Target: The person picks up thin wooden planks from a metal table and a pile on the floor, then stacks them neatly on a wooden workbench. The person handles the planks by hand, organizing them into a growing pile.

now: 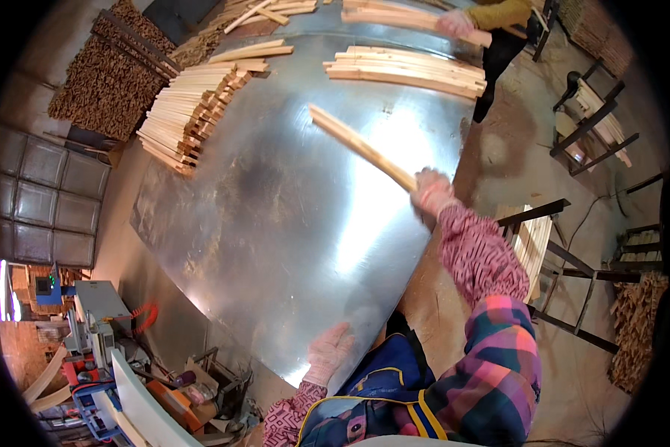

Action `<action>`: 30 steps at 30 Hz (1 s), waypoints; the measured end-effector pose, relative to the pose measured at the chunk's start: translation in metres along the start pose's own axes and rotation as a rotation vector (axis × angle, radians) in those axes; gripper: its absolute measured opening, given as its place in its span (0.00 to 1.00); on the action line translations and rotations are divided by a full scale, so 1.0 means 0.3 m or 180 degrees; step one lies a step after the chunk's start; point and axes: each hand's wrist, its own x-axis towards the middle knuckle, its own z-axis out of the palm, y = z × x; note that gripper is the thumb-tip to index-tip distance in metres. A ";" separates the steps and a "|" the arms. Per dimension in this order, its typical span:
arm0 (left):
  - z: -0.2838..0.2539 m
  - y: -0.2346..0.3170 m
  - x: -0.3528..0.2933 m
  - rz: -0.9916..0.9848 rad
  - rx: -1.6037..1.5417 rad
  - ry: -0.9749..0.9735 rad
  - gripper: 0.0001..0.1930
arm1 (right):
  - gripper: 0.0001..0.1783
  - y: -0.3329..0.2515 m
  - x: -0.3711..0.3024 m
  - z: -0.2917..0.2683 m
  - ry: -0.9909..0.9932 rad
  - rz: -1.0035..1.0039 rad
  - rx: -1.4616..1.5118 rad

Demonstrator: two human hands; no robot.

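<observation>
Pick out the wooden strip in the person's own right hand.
The wooden strip slanting over the metal table, its near end in the right hand, clear of the stacked strips and those by the co-worker's hand.

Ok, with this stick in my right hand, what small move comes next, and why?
Perhaps bring your left hand up to steady the stick: your right hand grips only one end, the other reaches out over the metal table, and the left, holding nothing visible, is by the table's near edge.
</observation>
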 end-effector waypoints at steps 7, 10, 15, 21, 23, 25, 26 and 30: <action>-0.304 0.093 -0.013 0.1024 0.2243 0.1354 0.39 | 0.09 -0.188 -0.576 -0.096 0.0312 -0.2008 -0.0711; -0.336 0.081 -0.097 0.0850 0.1998 0.0733 0.43 | 0.09 -0.248 -0.790 -0.118 0.0984 -0.2878 -0.0554; -0.216 -0.050 -0.265 0.0240 -0.0261 -0.0700 0.43 | 0.17 -0.362 -1.037 -0.098 0.1882 -0.2294 0.1676; -0.004 -0.150 -0.347 -0.0023 -0.2745 -0.0637 0.30 | 0.57 -0.533 -1.438 0.166 0.0583 -0.0133 0.3105; -0.040 -0.086 -0.360 -0.0103 -0.3573 -0.0727 0.26 | 0.68 -0.557 -1.538 0.309 -0.0563 -0.0502 0.3464; -0.021 -0.086 -0.285 0.0023 -0.3927 -0.0571 0.22 | 0.62 -0.619 -1.565 0.442 -0.1028 -0.0785 0.3092; -0.039 -0.072 -0.271 0.0009 -0.4067 -0.0429 0.21 | 0.53 -0.655 -1.572 0.416 -0.1427 -0.0834 0.3427; -0.104 -0.030 -0.111 0.0218 -0.4852 -0.0456 0.17 | 0.42 -0.642 -1.423 0.245 -0.2106 -0.0904 0.2864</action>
